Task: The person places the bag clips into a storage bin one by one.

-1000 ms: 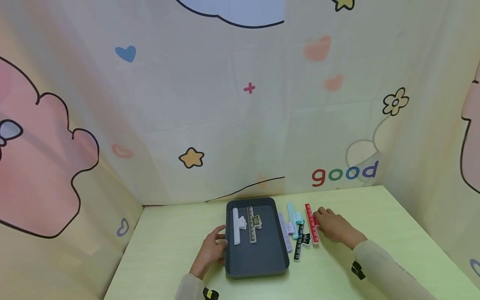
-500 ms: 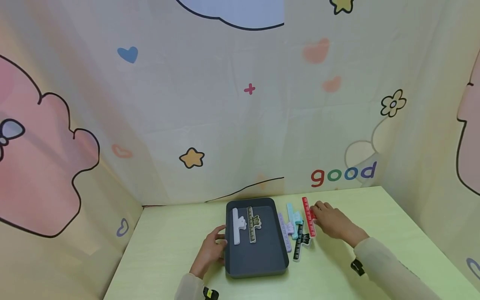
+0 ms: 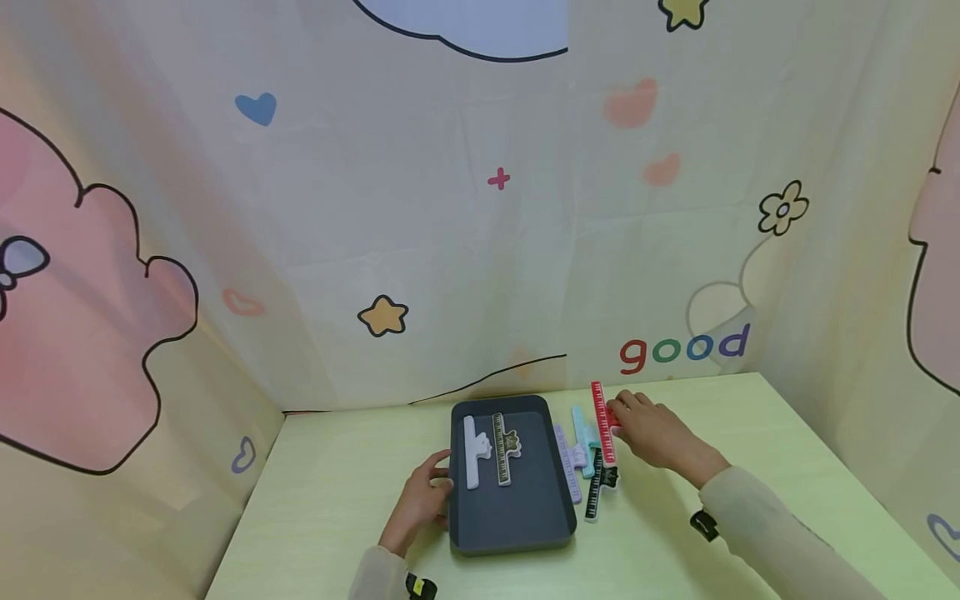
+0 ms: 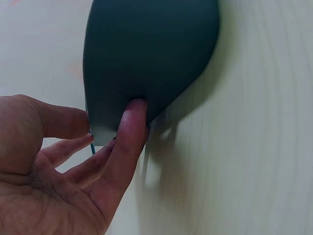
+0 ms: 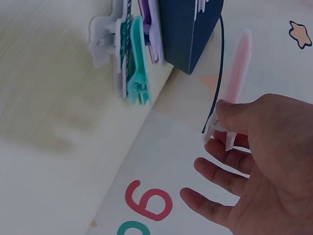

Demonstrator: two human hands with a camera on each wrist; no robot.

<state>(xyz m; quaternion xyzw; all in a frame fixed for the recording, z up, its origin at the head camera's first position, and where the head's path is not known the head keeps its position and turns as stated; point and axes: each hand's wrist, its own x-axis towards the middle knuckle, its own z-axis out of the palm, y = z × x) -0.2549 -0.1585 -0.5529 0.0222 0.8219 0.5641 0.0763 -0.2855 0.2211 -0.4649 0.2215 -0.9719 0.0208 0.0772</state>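
A dark grey tray (image 3: 517, 517) lies on the pale green table and holds a white ruler clip (image 3: 470, 454) and an olive ruler clip (image 3: 501, 450). My left hand (image 3: 422, 500) holds the tray's left wall, thumb (image 4: 128, 129) on the tray (image 4: 146, 49) and fingers at its rim. My right hand (image 3: 643, 429) pinches the red ruler clip (image 3: 602, 417) by its white handle (image 5: 216, 128) and holds it off the table. Right of the tray lie a purple clip (image 3: 567, 462), a teal clip (image 3: 582, 429) and a black clip (image 3: 596, 493).
Cartoon-printed curtains close the table in at the back and both sides; the word "good" (image 3: 684, 350) is behind the right hand. In the right wrist view the teal clip (image 5: 138, 63) and purple clip (image 5: 149, 24) lie bunched beside the tray's corner (image 5: 188, 34).
My right hand has raised the red clip off the table and carried it a little left and back, towards the tray. The left hand has stayed on the tray.
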